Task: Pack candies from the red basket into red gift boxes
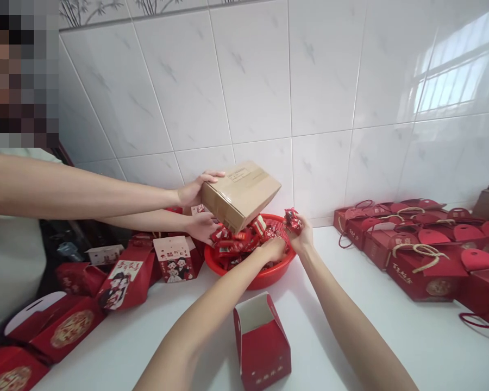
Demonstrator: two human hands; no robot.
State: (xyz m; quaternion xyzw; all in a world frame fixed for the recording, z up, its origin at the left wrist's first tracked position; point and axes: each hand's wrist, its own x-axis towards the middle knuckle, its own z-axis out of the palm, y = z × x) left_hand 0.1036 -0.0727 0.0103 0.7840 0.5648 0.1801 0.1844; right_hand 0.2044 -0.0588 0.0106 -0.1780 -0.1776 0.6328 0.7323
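Note:
My left hand (pixel 274 249) reaches down into a red plastic basket (pixel 264 281) of red-wrapped candies (pixel 244 239); its fingers are hidden among them. Above the basket's right rim, my right hand (pixel 302 232) is closed on a few wrapped candies (pixel 292 218) with red wrappers. Right in front of me, between my forearms, stands an open red gift box (pixel 264 347) with its top flaps raised. A co-worker's hand (pixel 199 187) tilts a brown cardboard box (pixel 242 193) over the basket, and their other hand (pixel 206 227) is at the basket's left side.
Several red gift boxes (pixel 427 271) with rope handles stand in rows on the right of the white table (pixel 338 336). More red boxes (pixel 126 274) stand on the left, in front of the co-worker. A tiled wall (pixel 261 81) rises behind the basket.

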